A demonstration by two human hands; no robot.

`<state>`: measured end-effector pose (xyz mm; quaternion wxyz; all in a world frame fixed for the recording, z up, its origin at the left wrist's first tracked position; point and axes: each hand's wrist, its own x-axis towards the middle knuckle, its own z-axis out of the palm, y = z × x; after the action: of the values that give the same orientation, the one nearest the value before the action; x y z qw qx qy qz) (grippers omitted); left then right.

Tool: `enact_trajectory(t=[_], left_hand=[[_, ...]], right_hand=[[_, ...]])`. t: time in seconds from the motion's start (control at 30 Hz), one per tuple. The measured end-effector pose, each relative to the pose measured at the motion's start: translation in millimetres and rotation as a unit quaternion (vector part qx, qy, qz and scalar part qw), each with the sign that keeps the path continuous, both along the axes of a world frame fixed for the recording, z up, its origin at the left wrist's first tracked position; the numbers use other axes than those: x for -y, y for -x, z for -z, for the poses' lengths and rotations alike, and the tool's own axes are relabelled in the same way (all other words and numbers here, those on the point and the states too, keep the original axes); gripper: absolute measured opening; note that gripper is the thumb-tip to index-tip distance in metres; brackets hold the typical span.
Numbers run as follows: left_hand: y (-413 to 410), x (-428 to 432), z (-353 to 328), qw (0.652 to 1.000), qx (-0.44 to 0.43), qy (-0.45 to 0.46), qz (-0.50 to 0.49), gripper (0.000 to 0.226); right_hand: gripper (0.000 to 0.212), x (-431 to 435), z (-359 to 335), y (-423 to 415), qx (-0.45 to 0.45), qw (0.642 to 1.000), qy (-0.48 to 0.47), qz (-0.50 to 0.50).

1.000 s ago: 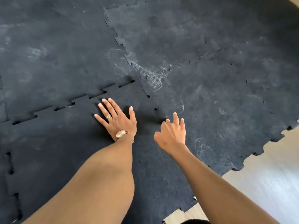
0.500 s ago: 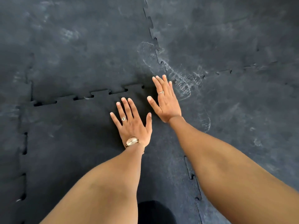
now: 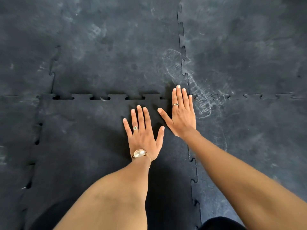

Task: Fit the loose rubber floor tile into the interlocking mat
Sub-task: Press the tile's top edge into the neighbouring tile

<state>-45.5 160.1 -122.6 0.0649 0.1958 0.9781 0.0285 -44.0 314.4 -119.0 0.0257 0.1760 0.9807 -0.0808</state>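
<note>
Both hands are lying nearer the tile's far right corner than half a second ago, the right hand point(image 3: 181, 113) having slid furthest. Fingers are spreading flat, palms down, grasping nothing. The left hand point(image 3: 142, 135), wearing a ring and a gold watch point(image 3: 139, 153), is pressing on the loose tile point(image 3: 79, 146), a dark, matte, scuffed rubber square. Its toothed far edge is running left to right against the mat point(image 3: 116, 47), with open gaps point(image 3: 99, 97) showing between tabs. A chalky footprint point(image 3: 196, 83) is crossing the seam beside the right fingertips.
</note>
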Motion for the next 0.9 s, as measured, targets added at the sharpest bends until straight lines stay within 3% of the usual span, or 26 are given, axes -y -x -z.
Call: enact_trajectory(t=[0.07, 0.23, 0.37, 0.57, 0.63, 0.7, 0.77, 0.83, 0.9], left_hand=[[-0.8, -1.5, 0.4, 1.000, -0.011, -0.002, 0.005, 0.082], [0.5, 0.0, 2.9, 1.000, -0.012, -0.010, -0.004, 0.081], [-0.4, -0.9, 7.1, 1.000, -0.017, -0.010, -0.001, 0.082], [-0.6, -4.1, -3.2, 1.000, 0.010, 0.013, -0.006, 0.082], [10.8, -3.8, -15.7, 1.000, 0.015, -0.018, 0.006, 0.079], [45.4, 5.4, -20.9, 0.995, -0.037, -0.087, 0.035, 0.065], [90.5, 22.6, -19.2, 0.992, -0.079, -0.097, -0.025, 0.063], [125.1, 32.2, -15.6, 0.988, -0.050, -0.069, -0.131, 0.071], [136.3, 29.7, -4.5, 0.986, -0.022, -0.024, -0.161, 0.073]], right_hand=[[0.086, -15.2, -11.2, 18.6, -0.043, 0.999, -0.016, 0.001], [0.070, -34.0, -33.7, 99.2, -0.223, 0.965, 0.113, 0.074], [0.069, -29.2, -6.6, 109.2, -0.146, 0.987, 0.067, 0.024], [0.066, -33.6, -4.6, 113.6, -0.153, 0.982, 0.102, 0.035], [0.065, -33.8, -5.3, 112.8, -0.137, 0.984, 0.105, 0.046], [0.064, -34.9, -4.4, 115.0, -0.132, 0.985, 0.097, 0.060], [0.065, -35.0, -2.3, 116.0, -0.128, 0.985, 0.094, 0.066], [0.066, -35.0, -0.3, 116.4, -0.128, 0.985, 0.096, 0.063], [0.066, -35.8, 1.9, 117.8, -0.138, 0.983, 0.103, 0.060]])
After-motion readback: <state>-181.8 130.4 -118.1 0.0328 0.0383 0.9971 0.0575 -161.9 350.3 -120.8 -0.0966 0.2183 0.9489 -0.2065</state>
